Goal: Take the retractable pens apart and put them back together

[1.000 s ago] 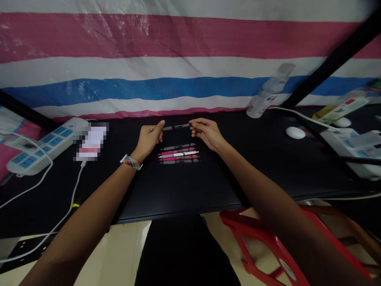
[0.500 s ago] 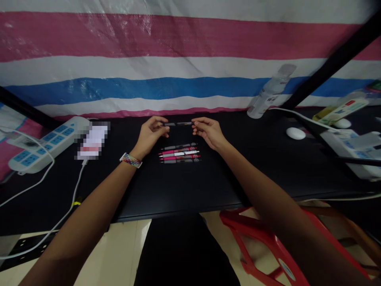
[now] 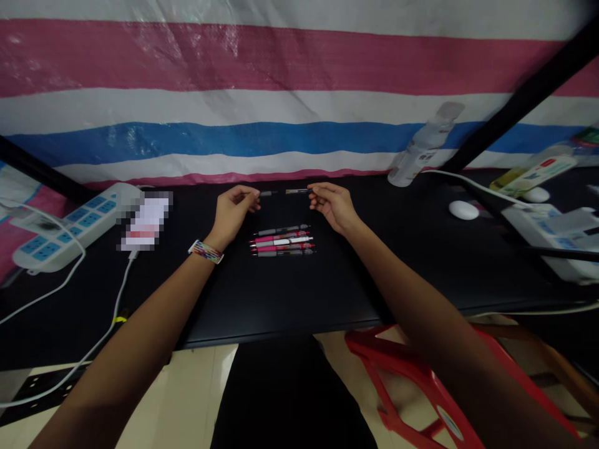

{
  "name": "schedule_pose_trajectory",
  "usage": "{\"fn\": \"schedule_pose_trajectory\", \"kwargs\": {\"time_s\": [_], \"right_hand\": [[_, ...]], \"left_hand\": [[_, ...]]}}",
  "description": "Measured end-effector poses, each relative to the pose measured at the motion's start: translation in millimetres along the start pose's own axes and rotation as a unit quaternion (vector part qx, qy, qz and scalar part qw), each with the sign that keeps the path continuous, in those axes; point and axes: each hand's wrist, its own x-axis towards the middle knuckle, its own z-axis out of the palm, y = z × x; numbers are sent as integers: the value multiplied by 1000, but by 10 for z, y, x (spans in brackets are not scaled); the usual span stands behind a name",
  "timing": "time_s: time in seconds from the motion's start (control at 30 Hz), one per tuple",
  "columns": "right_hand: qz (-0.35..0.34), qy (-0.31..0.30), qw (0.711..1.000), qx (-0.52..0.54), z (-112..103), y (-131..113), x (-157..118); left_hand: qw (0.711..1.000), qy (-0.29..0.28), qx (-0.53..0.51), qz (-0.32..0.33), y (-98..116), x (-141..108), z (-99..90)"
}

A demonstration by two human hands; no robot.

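Near the back of the black table, my left hand [image 3: 236,209] pinches the outer end of a pen's grey grip part [image 3: 268,193]. My right hand [image 3: 333,206] pinches the clear, dark-tipped barrel part [image 3: 296,191] of that pen. The two parts lie in line with a dark gap between them; whether anything thin bridges it I cannot tell. Closer to me, several pens lie side by side in a row, among them a white and grey pen [image 3: 287,241] and a black and grey pen [image 3: 284,253]. Neither hand touches the row.
A power strip [image 3: 70,231] and a blurred-out phone [image 3: 146,221] on a charging cable lie to the left. At the right stand a clear bottle [image 3: 423,146], a white oval object [image 3: 463,210] and a bottle of yellow liquid [image 3: 533,174]. A red stool [image 3: 402,355] stands below the table edge.
My hands have drawn slightly apart, the left one leftward and the right one rightward. A dark gap now shows between the pen's two parts. The row of pens has not moved.
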Motion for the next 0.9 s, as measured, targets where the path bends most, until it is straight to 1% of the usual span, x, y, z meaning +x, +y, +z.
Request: {"fn": "schedule_pose_trajectory", "kwargs": {"time_s": [0.3,0.53,0.77,0.9], "right_hand": [[5,52,999,10,-14,-48,21],[-10,71,997,31,-2,-30,39],[-29,74,997,15,-9,-17,45],[-32,86,996,3,-12,-31,47]], "left_hand": [[999,20,-26,-1,-26,11,-30],[999,23,-30,-13,-23,9,-38],[999,26,-31,-33,-6,9,-30],[999,26,-28,-38,8,13,-20]]}}
